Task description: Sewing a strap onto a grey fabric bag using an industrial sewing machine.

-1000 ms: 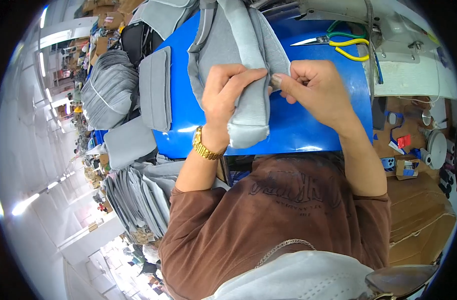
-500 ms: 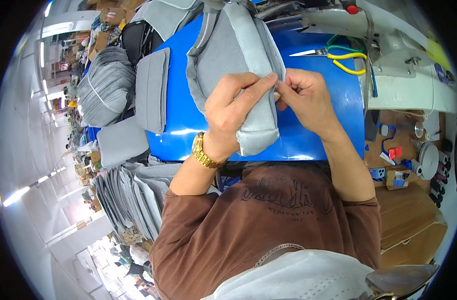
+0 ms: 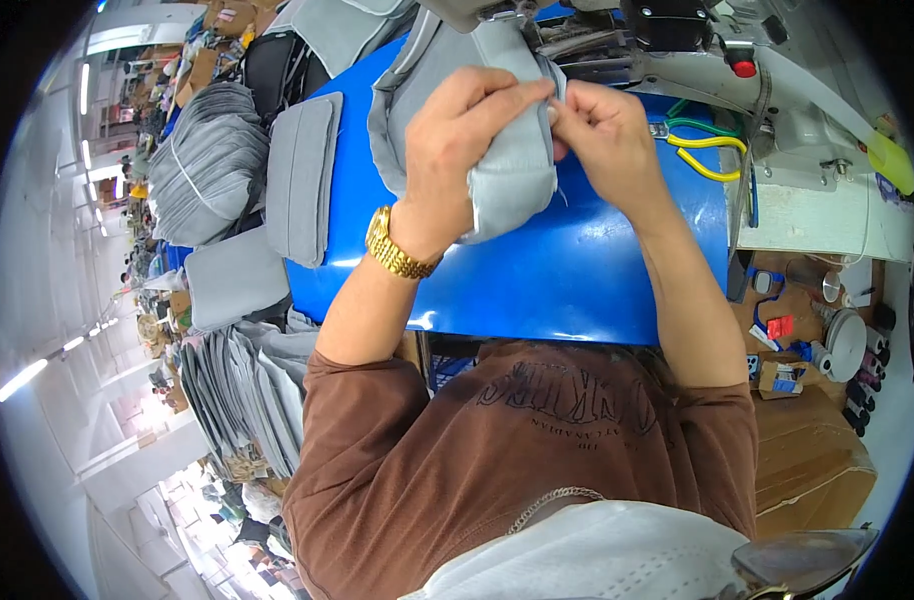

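A grey fabric piece with raised side walls lies partly over a blue work surface, its far end under the head of a sewing machine. My left hand, with a gold watch at the wrist, is closed on its wall, thumb and fingers along the upper edge. Opposite it, my right hand pinches the right-hand edge of the same piece. The two hands nearly meet at the seam there. Loose threads hang from the near corner. My right fingertips are partly hidden by the fabric.
Scissors with yellow and green handles lie right of my right hand, their blades behind it. A flat grey panel rests on the blue surface's left side. Bundled grey pieces and a stack of panels stand further left.
Both hands have moved away from me with the fabric piece, toward the sewing machine. More of the machine shows, as the view has shifted. Both hands keep their hold.
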The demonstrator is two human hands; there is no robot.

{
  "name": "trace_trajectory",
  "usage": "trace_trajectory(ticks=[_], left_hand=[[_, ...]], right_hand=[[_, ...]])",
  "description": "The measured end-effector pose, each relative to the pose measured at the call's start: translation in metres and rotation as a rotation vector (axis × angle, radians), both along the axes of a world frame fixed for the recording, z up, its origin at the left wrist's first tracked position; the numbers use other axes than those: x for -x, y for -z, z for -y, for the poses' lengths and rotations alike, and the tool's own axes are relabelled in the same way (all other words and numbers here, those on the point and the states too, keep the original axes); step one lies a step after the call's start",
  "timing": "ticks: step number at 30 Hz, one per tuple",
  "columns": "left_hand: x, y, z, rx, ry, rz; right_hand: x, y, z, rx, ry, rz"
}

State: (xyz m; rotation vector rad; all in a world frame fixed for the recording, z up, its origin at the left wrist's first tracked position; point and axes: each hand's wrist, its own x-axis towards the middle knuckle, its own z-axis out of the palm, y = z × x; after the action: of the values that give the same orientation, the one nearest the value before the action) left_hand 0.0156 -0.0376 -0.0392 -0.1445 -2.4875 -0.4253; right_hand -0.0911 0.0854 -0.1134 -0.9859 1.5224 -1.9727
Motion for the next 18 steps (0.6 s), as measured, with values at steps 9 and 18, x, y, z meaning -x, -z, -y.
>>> trace_trajectory(ticks=[9, 18], left_hand=[[-0.010, 0.005, 0.006, -0.045, 0.023, -0.023], [-0.005, 0.005, 0.006, -0.002, 0.007, -0.005]], right_hand=[[-0.023, 0.001, 0.015, -0.224, 0.227, -0.158], [-0.024, 0.016, 0.032, 0.116, 0.082, 0.163]])
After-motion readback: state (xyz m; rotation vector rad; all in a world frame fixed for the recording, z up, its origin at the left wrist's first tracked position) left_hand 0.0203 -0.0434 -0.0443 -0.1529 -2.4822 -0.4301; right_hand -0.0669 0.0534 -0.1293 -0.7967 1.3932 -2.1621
